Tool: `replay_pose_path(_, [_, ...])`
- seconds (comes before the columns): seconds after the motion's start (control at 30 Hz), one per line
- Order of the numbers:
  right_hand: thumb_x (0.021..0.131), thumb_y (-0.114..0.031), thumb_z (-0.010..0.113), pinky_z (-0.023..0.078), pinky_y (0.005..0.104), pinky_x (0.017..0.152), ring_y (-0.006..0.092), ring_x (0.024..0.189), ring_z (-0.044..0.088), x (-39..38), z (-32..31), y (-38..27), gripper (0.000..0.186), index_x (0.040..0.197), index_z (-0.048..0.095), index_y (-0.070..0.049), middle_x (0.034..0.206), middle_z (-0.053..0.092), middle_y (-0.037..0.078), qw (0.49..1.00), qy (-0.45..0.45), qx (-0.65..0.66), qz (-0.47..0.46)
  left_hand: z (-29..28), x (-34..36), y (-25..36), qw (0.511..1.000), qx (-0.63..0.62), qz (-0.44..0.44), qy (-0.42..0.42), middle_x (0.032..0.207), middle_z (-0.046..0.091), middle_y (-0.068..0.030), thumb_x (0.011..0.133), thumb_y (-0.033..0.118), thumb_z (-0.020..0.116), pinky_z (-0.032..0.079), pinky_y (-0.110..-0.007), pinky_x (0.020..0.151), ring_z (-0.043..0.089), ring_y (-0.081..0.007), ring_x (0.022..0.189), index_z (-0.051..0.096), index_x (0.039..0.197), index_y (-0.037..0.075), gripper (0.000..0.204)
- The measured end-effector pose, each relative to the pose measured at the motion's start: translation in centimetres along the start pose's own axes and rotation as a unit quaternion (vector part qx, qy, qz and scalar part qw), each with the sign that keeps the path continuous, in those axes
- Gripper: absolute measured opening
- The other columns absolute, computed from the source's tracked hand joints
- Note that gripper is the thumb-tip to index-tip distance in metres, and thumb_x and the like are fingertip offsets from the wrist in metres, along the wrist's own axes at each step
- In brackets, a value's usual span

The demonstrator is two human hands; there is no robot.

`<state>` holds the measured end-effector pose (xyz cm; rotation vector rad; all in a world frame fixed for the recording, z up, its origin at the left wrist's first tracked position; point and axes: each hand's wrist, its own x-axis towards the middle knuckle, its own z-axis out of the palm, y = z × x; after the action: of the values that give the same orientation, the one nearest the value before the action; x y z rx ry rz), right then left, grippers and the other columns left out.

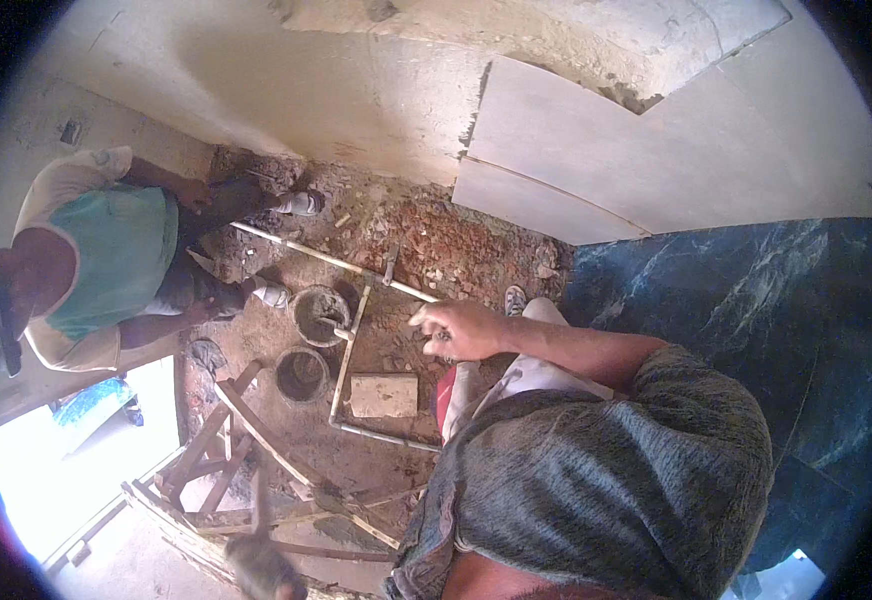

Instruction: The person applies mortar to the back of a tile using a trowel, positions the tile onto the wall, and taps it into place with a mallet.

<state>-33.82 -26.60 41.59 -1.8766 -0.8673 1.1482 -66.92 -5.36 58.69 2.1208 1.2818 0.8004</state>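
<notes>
My right hand (464,331) is held out in front of my body, above the floor. Its fingers are curled in, with a small dark patch between them that I cannot make out. Below it my trouser legs and one shoe (515,299) show. A length of pale pipe (391,282) with a fitting (391,264) runs behind the hand, and another pipe run (344,372) bends toward my legs. A flat tan slab (384,395) lies inside that bend. My left hand does not show.
Two round tubs (303,375) stand left of the pipes. A person in a green and white shirt (116,250) sits at left. Broken rubble (436,245) lines the wall. Timber pieces (266,435) and a blurred limb (260,500) fill the lower left. Dark blue veined panels (716,310) stand at right.
</notes>
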Motion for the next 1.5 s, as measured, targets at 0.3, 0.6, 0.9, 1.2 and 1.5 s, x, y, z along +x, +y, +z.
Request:
replay_pose_path(0.3, [0.075, -0.027, 0.072, 0.042, 0.0414, 0.095, 0.0304, 0.112, 0.052, -3.4, -1.6, 5.7, 0.059, 0.126, 0.048, -0.008, 0.118, 0.054, 0.016, 0.957, 0.122, 0.136, -0.227, 28.1, -1.8, 9.0, 0.764, -0.27, 0.005, -0.586, 0.1, 0.061, -0.0118, 0.061, 0.057, 0.071, 0.045, -0.034, 0.08, 0.058, -0.0199, 0.091, 0.058, 0.111, -0.009, 0.084])
replay_pose_path(0.6, [0.079, -0.023, 0.072, 0.046, 0.0311, 0.06, 0.0085, 0.068, 0.051, -4.1, -8.5, 27.8, 0.029, 0.08, 0.054, -0.001, 0.068, 0.057, 0.007, 0.9, 0.403, -0.046, 0.16, 63.3, -4.9, 3.9, 0.819, -0.315, 0.051, -0.477, 0.127, 0.049, -0.0248, 0.089, 0.043, 0.054, 0.037, -0.039, 0.1, 0.047, -0.0284, 0.119, 0.045, 0.125, -0.01, 0.065])
replay_pose_path(0.9, [0.087, -0.031, 0.06, 0.046, 0.036, 0.073, 0.0236, 0.082, 0.059, -4.5, -12.6, 40.8, 0.039, 0.104, 0.056, 0.004, 0.086, 0.061, 0.018, 0.792, 0.592, -0.146, -0.002, 87.1, -5.1, 1.6, 0.884, -0.37, 0.223, -0.178, 0.087, 0.063, -0.0176, 0.088, 0.038, 0.058, 0.045, -0.038, 0.076, 0.059, -0.0275, 0.084, 0.061, 0.096, -0.007, 0.046])
replay_pose_path(1.2, [0.087, -0.03, 0.059, 0.047, 0.0422, 0.085, 0.0411, 0.1, 0.058, -3.0, -12.4, 36.8, 0.042, 0.118, 0.054, -0.002, 0.107, 0.061, 0.024, 0.694, 0.623, -0.36, -0.012, 87.9, -6.8, 2.3, 0.786, -0.571, 0.132, -0.2, 0.069, 0.046, 0.0002, 0.089, 0.018, 0.052, 0.036, -0.031, 0.058, 0.039, -0.0116, 0.065, 0.048, 0.073, 0.003, 0.022])
replay_pose_path(1.5, [0.087, -0.019, 0.058, 0.048, 0.0445, 0.086, 0.0398, 0.1, 0.059, -1.9, -11.1, 38.5, 0.035, 0.119, 0.056, -0.005, 0.11, 0.06, 0.025, 0.698, 0.538, -0.47, 0.034, 88.6, -6.8, 2.3, 0.762, -0.598, 0.153, -0.195, 0.068, 0.046, 0.0001, 0.089, 0.016, 0.05, 0.035, -0.029, 0.057, 0.038, -0.011, 0.064, 0.048, 0.074, 0.002, 0.02])
